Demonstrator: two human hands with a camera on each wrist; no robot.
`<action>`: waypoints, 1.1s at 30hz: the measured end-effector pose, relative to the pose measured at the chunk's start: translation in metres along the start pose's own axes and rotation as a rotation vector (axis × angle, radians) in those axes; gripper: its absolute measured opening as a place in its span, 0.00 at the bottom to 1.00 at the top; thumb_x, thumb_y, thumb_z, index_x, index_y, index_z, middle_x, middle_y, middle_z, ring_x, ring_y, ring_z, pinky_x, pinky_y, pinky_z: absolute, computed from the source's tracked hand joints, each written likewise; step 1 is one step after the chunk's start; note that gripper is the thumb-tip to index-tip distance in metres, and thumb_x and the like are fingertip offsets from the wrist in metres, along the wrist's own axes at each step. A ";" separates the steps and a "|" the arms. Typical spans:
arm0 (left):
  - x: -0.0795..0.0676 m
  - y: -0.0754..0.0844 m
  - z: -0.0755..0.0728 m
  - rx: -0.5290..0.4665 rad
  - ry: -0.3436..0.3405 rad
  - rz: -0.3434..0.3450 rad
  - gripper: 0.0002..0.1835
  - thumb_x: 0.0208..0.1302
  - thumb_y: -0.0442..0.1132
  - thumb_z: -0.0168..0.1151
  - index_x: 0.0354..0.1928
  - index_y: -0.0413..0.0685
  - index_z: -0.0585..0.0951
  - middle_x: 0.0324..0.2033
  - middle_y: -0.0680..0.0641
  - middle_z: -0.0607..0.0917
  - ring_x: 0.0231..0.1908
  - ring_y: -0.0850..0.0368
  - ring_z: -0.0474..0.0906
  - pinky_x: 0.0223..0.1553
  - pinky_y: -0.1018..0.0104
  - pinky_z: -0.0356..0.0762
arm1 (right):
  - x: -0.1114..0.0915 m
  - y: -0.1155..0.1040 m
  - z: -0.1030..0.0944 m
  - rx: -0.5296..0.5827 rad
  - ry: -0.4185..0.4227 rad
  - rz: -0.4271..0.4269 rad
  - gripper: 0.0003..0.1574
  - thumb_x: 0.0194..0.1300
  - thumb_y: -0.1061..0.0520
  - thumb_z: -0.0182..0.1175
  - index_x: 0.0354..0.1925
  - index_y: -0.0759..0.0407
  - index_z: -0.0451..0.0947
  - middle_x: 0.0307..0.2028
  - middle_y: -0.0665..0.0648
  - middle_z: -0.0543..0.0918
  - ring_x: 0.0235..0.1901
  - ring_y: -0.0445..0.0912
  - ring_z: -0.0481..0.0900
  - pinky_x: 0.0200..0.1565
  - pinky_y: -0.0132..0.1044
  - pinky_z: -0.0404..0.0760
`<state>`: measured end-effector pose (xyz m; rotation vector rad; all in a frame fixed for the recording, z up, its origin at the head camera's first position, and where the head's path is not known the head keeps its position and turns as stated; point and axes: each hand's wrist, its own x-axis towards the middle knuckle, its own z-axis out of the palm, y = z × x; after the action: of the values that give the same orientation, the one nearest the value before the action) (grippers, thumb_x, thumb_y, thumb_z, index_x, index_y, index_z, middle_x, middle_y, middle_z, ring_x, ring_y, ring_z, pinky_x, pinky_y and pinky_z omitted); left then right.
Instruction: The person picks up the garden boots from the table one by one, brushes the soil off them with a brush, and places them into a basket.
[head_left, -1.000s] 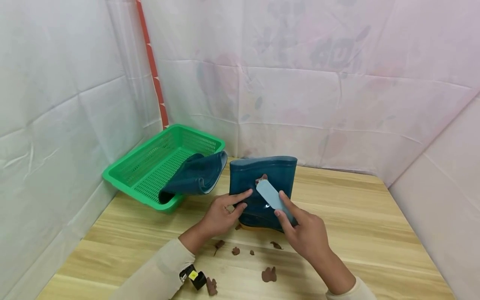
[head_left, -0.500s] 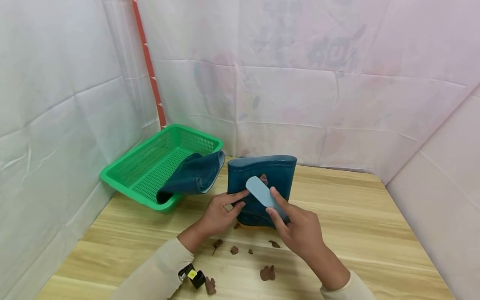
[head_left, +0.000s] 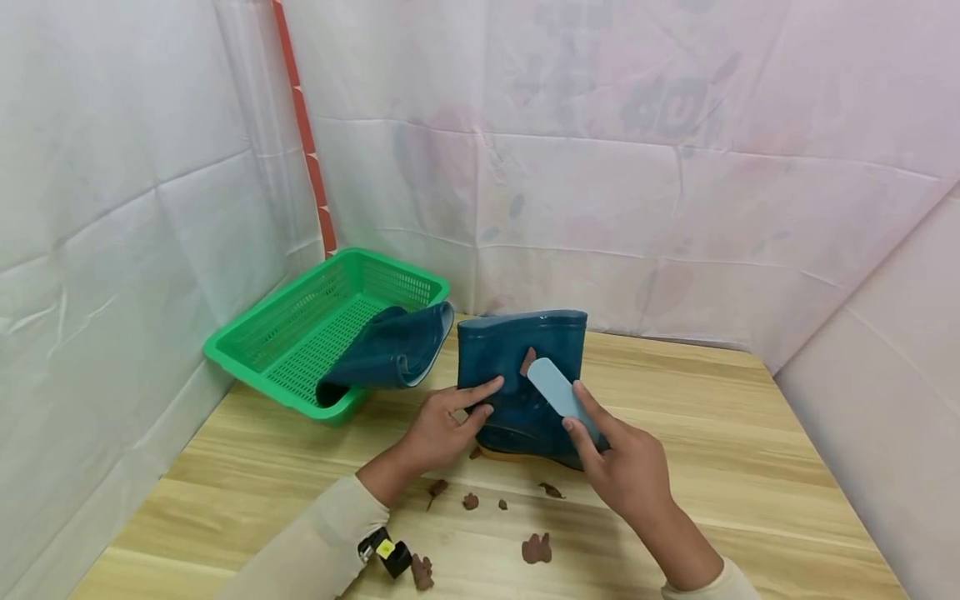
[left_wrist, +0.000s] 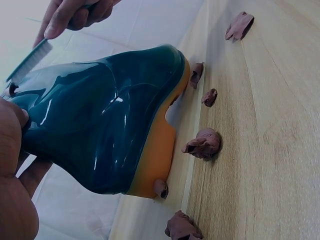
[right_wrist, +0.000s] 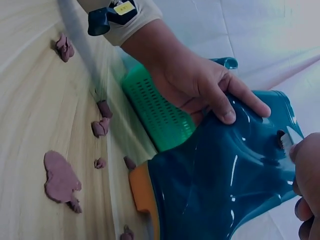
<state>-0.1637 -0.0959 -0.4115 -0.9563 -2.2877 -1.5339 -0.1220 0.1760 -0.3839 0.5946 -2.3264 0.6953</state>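
A dark blue-green rubber boot [head_left: 487,350] with an orange sole stands upright on the wooden table. My left hand [head_left: 442,425] grips the near left side of its shaft, index finger and thumb on the front, other fingers behind the edge. In my right hand [head_left: 626,471] is a light-blue scrub brush [head_left: 558,387], pinched between thumb and fingers. White bristles show in the left wrist view, where the brush [left_wrist: 30,62] leans on the upper shaft. Under the brush tip, a brown clay-like lump [head_left: 528,361] clings to the boot.
A second rubber boot [head_left: 386,350] lies across the edge of a green perforated basket [head_left: 270,379] at the left. Several brown clay-like bits [head_left: 537,548] are scattered on the table [head_left: 750,467] before the boot. White sheeting [head_left: 570,208] walls in the table's back and sides.
The brush in my right hand swung left across the boot's shaft, then back to the right. My left hand kept its hold, and the boot stayed nearly in place.
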 end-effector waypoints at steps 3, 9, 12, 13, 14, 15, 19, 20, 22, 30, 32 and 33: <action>0.000 -0.001 0.000 0.000 0.004 0.002 0.25 0.71 0.30 0.64 0.69 0.45 0.77 0.64 0.44 0.78 0.64 0.49 0.74 0.58 0.52 0.77 | -0.002 0.002 0.000 0.036 0.024 -0.013 0.36 0.62 0.58 0.74 0.68 0.57 0.77 0.31 0.65 0.88 0.18 0.47 0.82 0.15 0.29 0.63; 0.000 -0.002 0.000 0.014 0.011 0.010 0.25 0.70 0.29 0.64 0.68 0.45 0.78 0.63 0.45 0.79 0.63 0.50 0.76 0.57 0.54 0.78 | 0.006 -0.002 0.001 0.130 0.109 -0.107 0.32 0.75 0.47 0.63 0.69 0.61 0.75 0.44 0.71 0.87 0.31 0.58 0.89 0.21 0.36 0.78; 0.000 -0.001 0.000 0.017 0.006 0.007 0.25 0.70 0.28 0.64 0.68 0.45 0.78 0.63 0.45 0.79 0.63 0.51 0.75 0.57 0.54 0.78 | 0.012 -0.006 0.001 0.124 0.122 -0.087 0.33 0.71 0.53 0.67 0.69 0.61 0.75 0.46 0.71 0.86 0.33 0.60 0.89 0.21 0.40 0.80; 0.000 -0.001 0.000 0.019 0.003 0.006 0.25 0.70 0.28 0.64 0.68 0.45 0.78 0.63 0.45 0.79 0.63 0.50 0.75 0.57 0.54 0.78 | 0.014 -0.008 0.001 0.117 0.116 -0.070 0.34 0.68 0.56 0.69 0.69 0.61 0.75 0.45 0.71 0.87 0.32 0.60 0.89 0.21 0.40 0.79; 0.000 -0.001 0.000 0.018 0.001 0.005 0.25 0.70 0.28 0.64 0.68 0.45 0.78 0.63 0.45 0.79 0.63 0.50 0.75 0.58 0.54 0.77 | 0.015 -0.009 0.001 0.108 0.105 -0.049 0.35 0.66 0.58 0.71 0.69 0.60 0.75 0.43 0.71 0.87 0.30 0.59 0.89 0.19 0.38 0.77; -0.001 -0.001 0.000 0.019 0.000 0.003 0.25 0.70 0.28 0.64 0.68 0.45 0.78 0.63 0.45 0.79 0.63 0.50 0.75 0.58 0.54 0.77 | 0.016 -0.010 0.001 0.095 0.089 -0.025 0.37 0.63 0.60 0.73 0.69 0.59 0.75 0.43 0.71 0.87 0.29 0.59 0.88 0.18 0.37 0.75; -0.001 -0.001 0.001 0.023 -0.007 0.000 0.25 0.71 0.28 0.63 0.69 0.46 0.78 0.63 0.45 0.79 0.64 0.51 0.75 0.59 0.54 0.77 | 0.014 -0.012 0.003 0.062 0.030 0.055 0.39 0.60 0.62 0.74 0.69 0.58 0.76 0.36 0.70 0.88 0.22 0.52 0.85 0.16 0.32 0.66; -0.001 -0.001 0.001 0.022 -0.009 0.000 0.25 0.71 0.28 0.63 0.69 0.46 0.77 0.64 0.45 0.78 0.64 0.51 0.75 0.59 0.54 0.76 | 0.013 -0.012 0.004 0.058 0.019 0.066 0.39 0.60 0.62 0.74 0.69 0.58 0.76 0.35 0.69 0.88 0.19 0.49 0.83 0.15 0.31 0.64; -0.001 -0.001 0.001 0.016 -0.011 0.002 0.25 0.71 0.28 0.63 0.69 0.46 0.77 0.64 0.45 0.78 0.64 0.51 0.74 0.59 0.55 0.76 | 0.010 -0.012 0.005 0.053 0.005 0.074 0.38 0.60 0.62 0.74 0.68 0.59 0.76 0.32 0.67 0.88 0.16 0.43 0.78 0.15 0.30 0.62; -0.001 -0.001 0.001 0.005 0.004 0.014 0.25 0.71 0.28 0.63 0.69 0.45 0.77 0.64 0.44 0.78 0.64 0.50 0.74 0.59 0.53 0.76 | 0.007 -0.009 0.007 0.098 0.041 0.030 0.39 0.60 0.64 0.74 0.69 0.61 0.75 0.39 0.71 0.88 0.21 0.49 0.84 0.17 0.33 0.72; -0.001 -0.002 0.001 0.006 0.002 0.013 0.25 0.71 0.28 0.63 0.69 0.45 0.77 0.64 0.44 0.78 0.64 0.50 0.75 0.58 0.54 0.76 | 0.009 -0.010 0.004 0.129 0.091 0.016 0.38 0.61 0.65 0.73 0.69 0.62 0.75 0.45 0.73 0.86 0.28 0.56 0.88 0.21 0.40 0.80; -0.001 -0.002 0.001 0.003 -0.001 0.012 0.25 0.71 0.28 0.63 0.69 0.45 0.77 0.64 0.44 0.78 0.64 0.51 0.75 0.58 0.54 0.76 | 0.010 -0.010 0.003 0.140 0.115 0.010 0.37 0.62 0.64 0.72 0.69 0.62 0.75 0.46 0.72 0.86 0.30 0.58 0.89 0.23 0.44 0.83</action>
<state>-0.1642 -0.0961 -0.4140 -0.9685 -2.2794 -1.5251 -0.1246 0.1645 -0.3764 0.5893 -2.1884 0.8796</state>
